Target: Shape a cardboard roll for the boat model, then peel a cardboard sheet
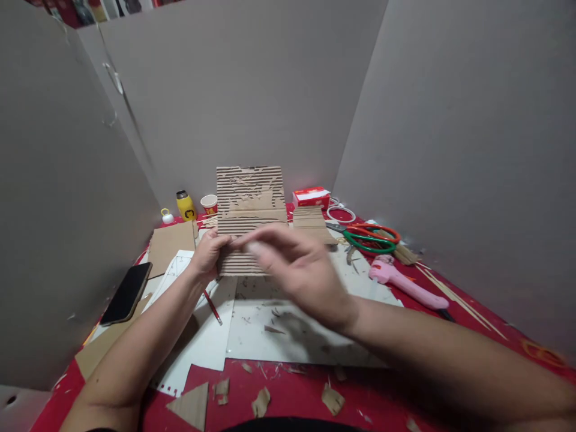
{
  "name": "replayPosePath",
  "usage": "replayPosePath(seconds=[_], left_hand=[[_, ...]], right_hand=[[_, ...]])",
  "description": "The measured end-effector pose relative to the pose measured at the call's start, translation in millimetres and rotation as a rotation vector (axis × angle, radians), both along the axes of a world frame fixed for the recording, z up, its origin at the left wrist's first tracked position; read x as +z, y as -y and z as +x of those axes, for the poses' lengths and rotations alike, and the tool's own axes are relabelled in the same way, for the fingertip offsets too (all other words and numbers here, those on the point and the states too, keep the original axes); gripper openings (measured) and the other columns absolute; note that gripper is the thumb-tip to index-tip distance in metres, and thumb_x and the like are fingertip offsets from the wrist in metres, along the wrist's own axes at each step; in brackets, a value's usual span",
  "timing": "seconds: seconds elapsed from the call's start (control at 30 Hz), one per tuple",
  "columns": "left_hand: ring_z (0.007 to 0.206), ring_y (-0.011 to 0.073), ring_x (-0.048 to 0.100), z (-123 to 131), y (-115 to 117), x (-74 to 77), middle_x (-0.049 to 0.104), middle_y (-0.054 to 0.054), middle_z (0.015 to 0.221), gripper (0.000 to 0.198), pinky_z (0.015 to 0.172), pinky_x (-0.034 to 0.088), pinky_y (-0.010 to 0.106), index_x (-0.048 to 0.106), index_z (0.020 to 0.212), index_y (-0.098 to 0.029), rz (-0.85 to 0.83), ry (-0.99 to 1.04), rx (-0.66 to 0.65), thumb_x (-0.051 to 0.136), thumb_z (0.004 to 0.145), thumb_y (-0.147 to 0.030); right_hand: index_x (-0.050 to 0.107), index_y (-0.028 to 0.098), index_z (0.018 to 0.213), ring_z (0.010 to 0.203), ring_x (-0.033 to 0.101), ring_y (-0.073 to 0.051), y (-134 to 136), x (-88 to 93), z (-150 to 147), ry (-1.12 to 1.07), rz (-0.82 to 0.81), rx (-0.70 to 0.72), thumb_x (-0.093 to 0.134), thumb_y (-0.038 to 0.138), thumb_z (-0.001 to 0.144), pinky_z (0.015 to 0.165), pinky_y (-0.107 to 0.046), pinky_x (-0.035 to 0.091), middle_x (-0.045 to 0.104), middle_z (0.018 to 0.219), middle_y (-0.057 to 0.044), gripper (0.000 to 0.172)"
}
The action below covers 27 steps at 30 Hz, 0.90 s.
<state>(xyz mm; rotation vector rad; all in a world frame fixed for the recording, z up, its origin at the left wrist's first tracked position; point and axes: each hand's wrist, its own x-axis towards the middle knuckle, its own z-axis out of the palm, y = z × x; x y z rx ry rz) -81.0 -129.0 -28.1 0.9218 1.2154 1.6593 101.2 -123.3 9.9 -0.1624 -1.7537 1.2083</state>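
Observation:
A piece of corrugated cardboard (252,189) stands upright above the table, its ridges bare and strips of torn paper still on its face. My left hand (207,257) grips its lower left edge, thumb on the front. In front of the lower part, my right hand (308,273) is slightly blurred, with fingers stretched to the left and the thumb apart from them. Its fingertips are close to the left thumb; whether they touch the cardboard I cannot tell. A red pencil (213,307) lies below the left hand on white paper (211,342).
To the right are scissors (369,239) with green and orange handles, a pink glue gun (407,285) and thin sticks (463,300). A phone (126,294) lies left. Behind stand a yellow bottle (186,206), a paper cup (209,204) and a red box (311,197). Cardboard scraps (333,399) lie in front.

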Motion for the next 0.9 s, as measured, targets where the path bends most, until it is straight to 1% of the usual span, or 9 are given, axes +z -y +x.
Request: replayPosePath(seconds=[0.03,0.07,0.13,0.27,0.4,0.53,0.67,0.8,0.9], left_hand=[[0.075,0.0202,0.067,3.0,0.7,-0.1,0.072,0.001,0.075,0.017,0.073,0.052,0.029,0.069,0.079,-0.015,0.016,0.007,-0.016,0.071,0.062,-0.014],[0.074,0.0196,0.068,6.0,1.3,-0.5,0.073,0.001,0.076,0.019,0.072,0.053,0.029,0.069,0.08,-0.015,0.029,0.014,-0.037,0.071,0.061,-0.014],[0.074,0.0192,0.068,11.7,2.4,-2.2,0.074,0.002,0.078,0.022,0.071,0.053,0.029,0.07,0.083,-0.016,0.04,0.019,-0.075,0.071,0.061,-0.015],[0.074,0.0185,0.069,19.7,5.5,-5.2,0.075,0.003,0.08,0.022,0.072,0.053,0.027,0.071,0.084,-0.016,0.034,0.008,-0.112,0.072,0.062,-0.014],[0.077,0.0204,0.07,21.7,8.6,-5.1,0.076,0.005,0.087,0.025,0.077,0.053,0.029,0.071,0.089,-0.016,-0.023,-0.009,-0.154,0.077,0.065,-0.021],[0.082,0.0244,0.071,21.3,8.5,-5.4,0.076,0.008,0.093,0.034,0.083,0.054,0.036,0.071,0.097,-0.015,-0.071,0.008,-0.147,0.08,0.067,-0.029],[0.086,0.0269,0.071,22.1,6.4,-6.9,0.076,0.01,0.094,0.029,0.082,0.055,0.035,0.073,0.094,-0.014,-0.059,0.015,-0.158,0.078,0.07,-0.03],[0.09,0.0286,0.071,25.4,3.9,-9.9,0.076,0.01,0.096,0.031,0.084,0.055,0.036,0.073,0.096,-0.014,-0.08,0.052,-0.144,0.079,0.069,-0.029],[0.091,0.0285,0.071,25.6,0.7,-10.8,0.076,0.009,0.093,0.03,0.084,0.055,0.037,0.072,0.095,-0.015,-0.068,0.092,-0.065,0.078,0.068,-0.026]], right_hand=[[0.064,0.023,0.084,0.084,0.066,-0.016,-20.6,-4.8,9.6,-0.089,-0.055,-0.215,0.059,0.025,0.085,0.082,-0.033,0.055,0.069,0.085,0.0,0.005],[0.063,0.022,0.084,0.083,0.065,-0.015,-39.4,-10.3,18.2,-0.154,-0.112,-0.353,0.061,0.027,0.084,0.08,-0.032,0.055,0.069,0.085,0.0,0.005],[0.063,0.023,0.088,0.083,0.064,-0.014,-68.0,-21.7,30.3,-0.191,-0.269,-0.449,0.067,0.031,0.078,0.073,-0.028,0.054,0.068,0.087,0.0,0.013],[0.064,0.022,0.092,0.078,0.065,-0.015,-83.9,-39.2,32.5,-0.012,-0.524,-0.18,0.075,0.039,0.07,0.067,-0.028,0.053,0.07,0.088,-0.001,0.03],[0.068,0.021,0.093,0.086,0.067,-0.018,-75.2,-46.3,23.8,0.027,-0.495,0.011,0.074,0.041,0.073,0.077,-0.032,0.053,0.072,0.097,-0.003,0.029],[0.069,0.021,0.099,0.087,0.067,-0.018,-75.0,-52.5,23.6,0.025,-0.46,0.019,0.073,0.04,0.076,0.081,-0.035,0.053,0.073,0.098,-0.003,0.03],[0.069,0.021,0.097,0.081,0.065,-0.016,-82.3,-59.9,27.7,0.094,-0.455,0.02,0.073,0.04,0.076,0.08,-0.034,0.053,0.072,0.094,-0.002,0.03],[0.067,0.019,0.089,0.071,0.06,-0.012,-89.2,-64.8,29.7,0.122,-0.477,0.014,0.072,0.04,0.077,0.071,-0.028,0.051,0.068,0.08,0.0,0.025],[0.064,0.018,0.08,0.06,0.053,-0.008,-92.5,-67.0,29.2,0.116,-0.522,0.069,0.068,0.04,0.08,0.061,-0.021,0.047,0.06,0.067,0.004,0.023]])
